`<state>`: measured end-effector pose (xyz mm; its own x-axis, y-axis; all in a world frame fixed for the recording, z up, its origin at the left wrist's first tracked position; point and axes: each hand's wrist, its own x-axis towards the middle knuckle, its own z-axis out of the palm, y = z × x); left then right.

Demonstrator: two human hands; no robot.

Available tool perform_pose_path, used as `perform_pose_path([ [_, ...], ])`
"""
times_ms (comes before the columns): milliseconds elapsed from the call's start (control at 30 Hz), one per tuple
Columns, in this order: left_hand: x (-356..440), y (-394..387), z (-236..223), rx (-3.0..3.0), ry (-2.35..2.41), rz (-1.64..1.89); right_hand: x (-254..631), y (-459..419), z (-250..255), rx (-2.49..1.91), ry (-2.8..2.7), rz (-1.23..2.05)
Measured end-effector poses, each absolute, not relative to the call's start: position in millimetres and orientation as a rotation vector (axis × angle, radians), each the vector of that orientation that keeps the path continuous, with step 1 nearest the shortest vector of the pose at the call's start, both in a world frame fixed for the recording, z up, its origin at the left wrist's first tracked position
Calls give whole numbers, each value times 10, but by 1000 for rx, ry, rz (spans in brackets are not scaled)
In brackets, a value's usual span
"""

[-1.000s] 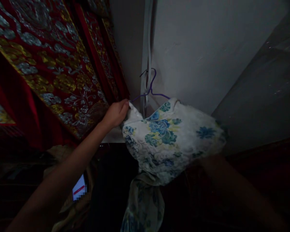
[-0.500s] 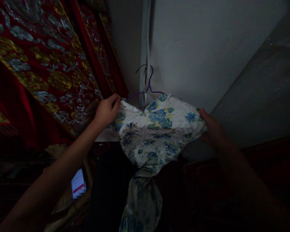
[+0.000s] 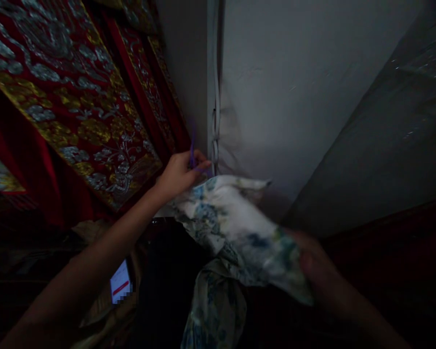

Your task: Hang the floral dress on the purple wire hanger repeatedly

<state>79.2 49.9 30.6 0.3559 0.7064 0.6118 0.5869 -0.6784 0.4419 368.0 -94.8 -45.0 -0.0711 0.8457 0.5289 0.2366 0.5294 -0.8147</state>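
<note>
A white garment [image 3: 240, 218] with blue and yellow flowers hangs in front of me, blurred by motion. Its lower part droops towards the bottom of the view. My left hand [image 3: 178, 178] is closed around the purple clothes hanger [image 3: 193, 150] near its hook, above the garment's top edge. Most of the hanger is hidden by the fingers and the cloth. On the right, my right hand [image 3: 312, 257] grips a corner of the garment and pulls it out to the lower right. Its fingers are partly behind the cloth.
Red cloth with gold and silver embroidery [image 3: 94, 116] hangs at left. A pale wall [image 3: 276, 87] with a cord [image 3: 216, 97] down its corner stands ahead. At lower left a lit phone [image 3: 119, 281] lies low down. Dark plastic-like sheeting [image 3: 392, 145] covers the right.
My left hand has gone from the garment's shoulder to the hanger, whose hook has shifted left and tilted. My right hand has moved down, swinging the garment's right side lower.
</note>
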Motion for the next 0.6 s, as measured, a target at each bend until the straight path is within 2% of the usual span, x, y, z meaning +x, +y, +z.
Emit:
perform_pose_path([
  [67, 812, 421, 142, 2281, 1150, 1256, 3506, -997, -359, -682, -1968, 867],
  [133, 812, 356, 7, 2098, 1094, 1375, 3375, -853, -294, -580, -2116, 940],
  [233, 827, 254, -40, 1748, 913, 1616, 3259, -397, -394, -802, -1941, 731],
  [333, 886, 64, 86, 1461, 640, 1617, 3167, 45, -645, -882, -1735, 587],
  [467, 882, -176, 189, 1239, 403, 1453, 3068, 225, -819, -846, -1578, 928],
  [600, 650, -67, -81, 1178, 466, 1322, 3080, 141, -691, -847, -1182, 1271],
])
